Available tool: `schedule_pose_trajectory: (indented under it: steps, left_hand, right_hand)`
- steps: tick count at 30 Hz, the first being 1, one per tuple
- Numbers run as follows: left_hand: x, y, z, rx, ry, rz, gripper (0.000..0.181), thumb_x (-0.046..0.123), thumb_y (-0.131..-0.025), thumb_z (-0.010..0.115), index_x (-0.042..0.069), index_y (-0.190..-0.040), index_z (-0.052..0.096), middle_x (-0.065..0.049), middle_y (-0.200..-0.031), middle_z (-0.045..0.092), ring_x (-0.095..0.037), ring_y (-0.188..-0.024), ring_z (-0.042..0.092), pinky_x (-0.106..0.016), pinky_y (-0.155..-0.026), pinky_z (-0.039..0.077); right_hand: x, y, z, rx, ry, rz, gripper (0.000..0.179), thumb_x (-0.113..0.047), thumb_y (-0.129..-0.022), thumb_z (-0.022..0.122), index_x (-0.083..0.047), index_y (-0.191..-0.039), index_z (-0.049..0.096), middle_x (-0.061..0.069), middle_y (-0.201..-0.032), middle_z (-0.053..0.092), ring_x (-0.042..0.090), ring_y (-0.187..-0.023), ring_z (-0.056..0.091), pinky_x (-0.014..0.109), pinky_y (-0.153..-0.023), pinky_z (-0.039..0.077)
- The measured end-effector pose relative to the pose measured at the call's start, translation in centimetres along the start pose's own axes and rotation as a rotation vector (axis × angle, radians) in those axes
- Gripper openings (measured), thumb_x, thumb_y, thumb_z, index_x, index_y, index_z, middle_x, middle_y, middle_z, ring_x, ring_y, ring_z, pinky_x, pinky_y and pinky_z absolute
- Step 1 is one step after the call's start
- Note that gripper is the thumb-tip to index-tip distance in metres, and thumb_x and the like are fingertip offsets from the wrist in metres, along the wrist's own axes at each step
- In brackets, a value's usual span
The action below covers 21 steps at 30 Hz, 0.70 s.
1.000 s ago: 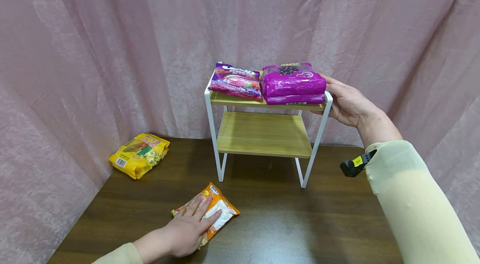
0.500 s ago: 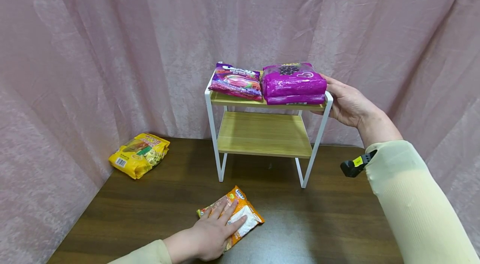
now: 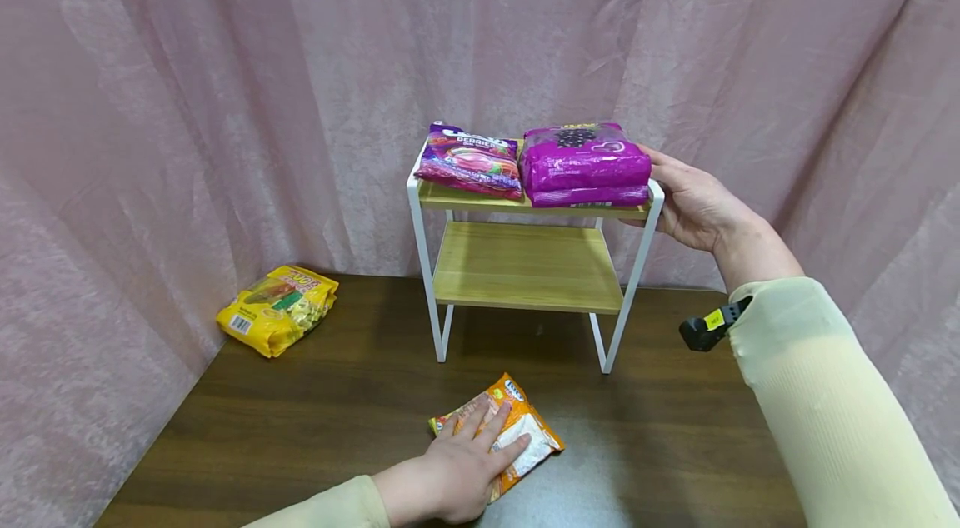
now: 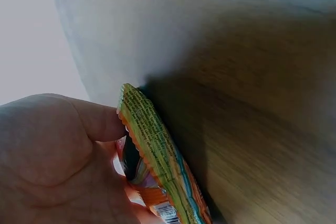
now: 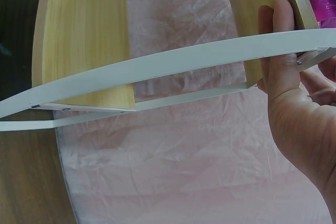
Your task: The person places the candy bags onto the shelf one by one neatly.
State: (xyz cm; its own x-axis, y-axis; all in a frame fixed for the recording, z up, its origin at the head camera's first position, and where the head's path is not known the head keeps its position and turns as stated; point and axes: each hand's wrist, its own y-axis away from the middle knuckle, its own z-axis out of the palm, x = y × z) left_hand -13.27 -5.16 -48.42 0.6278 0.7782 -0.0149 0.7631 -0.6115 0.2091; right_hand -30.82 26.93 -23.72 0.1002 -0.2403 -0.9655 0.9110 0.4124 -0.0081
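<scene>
My left hand (image 3: 465, 470) lies with spread fingers on an orange snack packet (image 3: 525, 436) flat on the table (image 3: 337, 420). In the left wrist view the thumb lies along the edge of the packet (image 4: 152, 150). My right hand (image 3: 697, 207) grips the right end of a small two-tier shelf (image 3: 528, 266) with a white frame, at its upper board. The right wrist view has digits of the right hand (image 5: 299, 93) below that board, beside the white frame (image 5: 184, 61). A purple berry packet (image 3: 468, 161) and a larger magenta bag (image 3: 585, 166) lie on the top tier.
A yellow snack bag (image 3: 279, 310) lies on the table at the back left. Pink curtains (image 3: 360, 62) hang behind and at both sides. The shelf's white legs stand on the dark wooden table, just behind the orange packet.
My left hand has slid the orange packet to the right along the table, toward the front of the shelf. The right hand stays at the shelf's right end.
</scene>
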Motion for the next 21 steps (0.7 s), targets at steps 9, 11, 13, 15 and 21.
schedule_pose_trajectory:
  steps: [9,11,13,15,21]
  left_hand:
    - [0.2,-0.3,-0.8,-0.008,0.022,0.010,0.060,0.041,-0.103,0.054,0.047,-0.159,0.032,-0.001,-0.170,0.016,-0.032,-0.154,0.020,-0.058,-0.111,0.037]
    - [-0.2,-0.1,-1.2,-0.004,0.053,0.033,0.062,0.041,-0.102,0.055,0.046,-0.159,0.032,-0.001,-0.170,0.017,-0.031,-0.153,0.021,-0.057,-0.112,0.037]
    - [-0.9,0.0,-1.6,0.001,0.073,0.079,0.063,0.039,-0.101,0.056,0.044,-0.160,0.031,-0.001,-0.170,0.018,-0.031,-0.154,0.020,-0.056,-0.115,0.034]
    - [-1.9,-0.2,-2.1,0.022,0.065,0.159,0.065,0.036,-0.101,0.056,0.042,-0.161,0.031,-0.001,-0.169,0.021,-0.031,-0.154,0.020,-0.056,-0.116,0.032]
    - [-4.9,-1.7,-2.8,0.026,0.039,0.384,0.067,0.029,-0.100,0.056,0.040,-0.161,0.030,0.001,-0.169,0.022,-0.027,-0.155,0.016,-0.052,-0.120,0.026]
  right_hand:
    - [0.0,-0.1,0.1,0.021,-0.003,0.007,0.062,-0.023,-0.109,0.050,-0.027,-0.165,0.023,0.014,-0.125,0.067,0.019,-0.091,0.074,0.041,-0.088,0.057]
    - [0.0,-0.1,0.1,0.021,-0.005,0.009,0.062,-0.023,-0.109,0.051,-0.027,-0.165,0.023,0.014,-0.125,0.066,0.019,-0.091,0.074,0.041,-0.088,0.057]
    - [0.0,-0.1,0.1,0.018,-0.006,0.010,0.063,-0.023,-0.109,0.050,-0.027,-0.165,0.022,0.013,-0.125,0.066,0.019,-0.091,0.074,0.040,-0.088,0.058]
    - [0.0,-0.1,0.1,0.014,-0.012,0.008,0.062,-0.022,-0.110,0.050,-0.027,-0.165,0.022,0.013,-0.125,0.066,0.019,-0.091,0.074,0.040,-0.088,0.058]
    - [0.0,-0.1,0.1,0.030,-0.008,0.010,0.062,-0.023,-0.109,0.051,-0.027,-0.165,0.023,0.013,-0.123,0.067,0.019,-0.088,0.074,0.040,-0.086,0.058]
